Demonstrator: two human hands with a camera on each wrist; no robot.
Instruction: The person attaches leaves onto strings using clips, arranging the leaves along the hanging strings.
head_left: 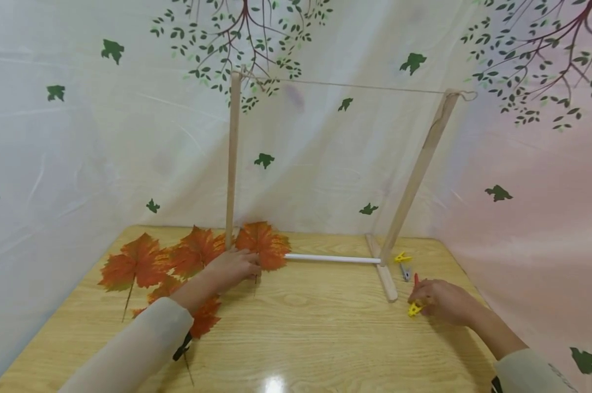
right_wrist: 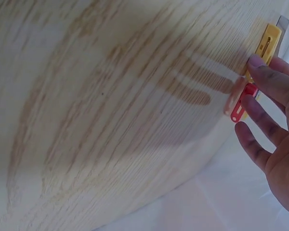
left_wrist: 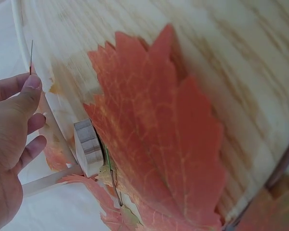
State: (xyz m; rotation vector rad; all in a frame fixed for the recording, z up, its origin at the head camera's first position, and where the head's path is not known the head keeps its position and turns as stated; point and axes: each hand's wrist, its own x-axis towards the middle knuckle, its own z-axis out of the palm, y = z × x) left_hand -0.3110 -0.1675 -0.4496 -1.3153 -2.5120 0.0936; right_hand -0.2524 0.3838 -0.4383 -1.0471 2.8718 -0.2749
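Note:
My left hand [head_left: 234, 268] pinches the thin stem of an orange-red artificial maple leaf [head_left: 266, 244] between thumb and forefinger, beside the frame's left post [head_left: 233, 164]. In the left wrist view, the stem [left_wrist: 31, 57] stands up past the thumb tip. Other maple leaves [head_left: 136, 262] lie on the table under and left of that forearm. At the right, my right hand [head_left: 445, 300] pinches a yellow clothespin [right_wrist: 267, 45] with thumb and fingers. A red clothespin [right_wrist: 242, 103] is right by its fingertips. Just beyond lie a grey clothespin [head_left: 405, 272] and another yellow clothespin [head_left: 402, 257].
A wooden frame stands at the back, with a right post [head_left: 420, 174] on a foot [head_left: 387, 284] and a white bar [head_left: 332, 258] low down. Thin twine [head_left: 345, 84] runs between the post tops. Behind the wooden table [head_left: 315, 333] hangs a pale printed curtain [head_left: 315, 180].

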